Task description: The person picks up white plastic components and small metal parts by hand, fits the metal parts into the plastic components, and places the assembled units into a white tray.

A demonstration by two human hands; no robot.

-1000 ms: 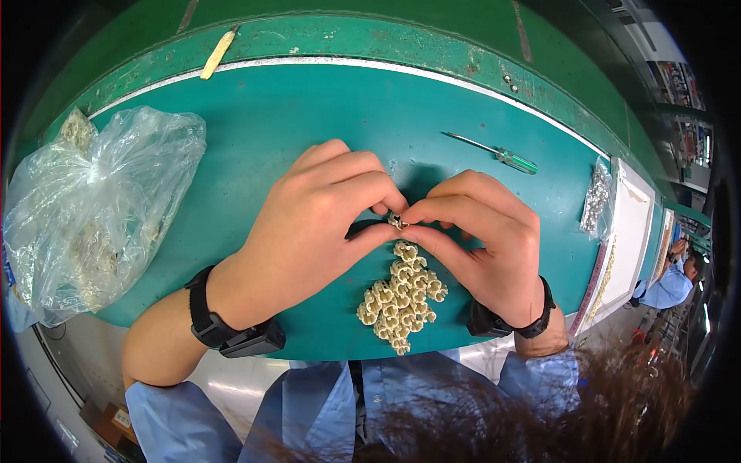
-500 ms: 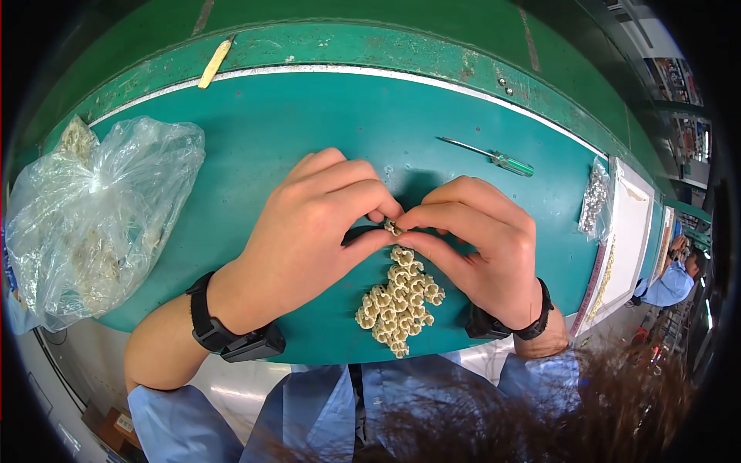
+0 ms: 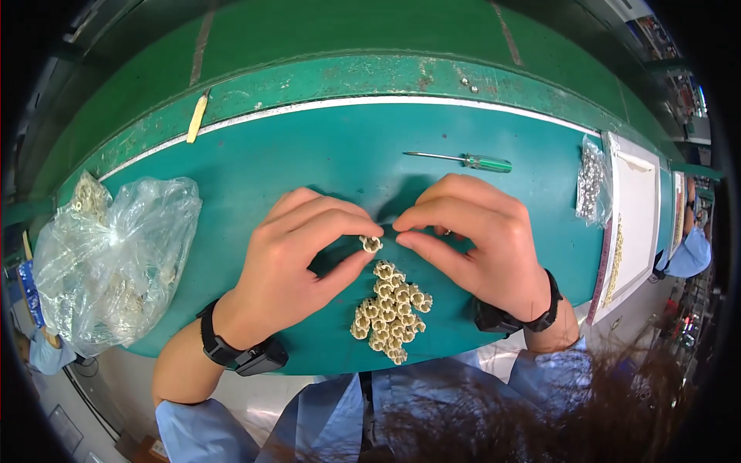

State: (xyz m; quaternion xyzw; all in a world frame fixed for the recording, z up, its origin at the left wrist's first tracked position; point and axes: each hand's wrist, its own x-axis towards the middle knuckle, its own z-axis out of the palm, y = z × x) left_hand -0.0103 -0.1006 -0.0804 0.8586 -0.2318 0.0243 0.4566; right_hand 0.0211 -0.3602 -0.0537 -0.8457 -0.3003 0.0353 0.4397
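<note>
My left hand (image 3: pixel 297 258) pinches a small cream ring-shaped part (image 3: pixel 371 244) with a notched rim between thumb and forefinger. Just to its right is my right hand (image 3: pixel 471 243), its thumb and forefinger brought close together and its other fingers curled in. Something small and shiny shows among those curled fingers, too little of it to name. Below both hands, a cluster of similar cream ring-shaped parts (image 3: pixel 391 312) lies on the green table mat (image 3: pixel 309 147), nearest the tips of my left hand.
A green-handled screwdriver (image 3: pixel 482 163) lies beyond my right hand. At left sits a big clear plastic bag (image 3: pixel 116 262). A small bag of metal pieces (image 3: pixel 591 181) rests beside a white tray (image 3: pixel 637 208) at right. A yellowish-handled tool (image 3: pixel 197 119) lies on the far ledge. Another person works at far right.
My hands have moved apart; the ring-shaped part stays in my left fingers, which have drawn back from my right fingertips. The whole view has shifted slightly.
</note>
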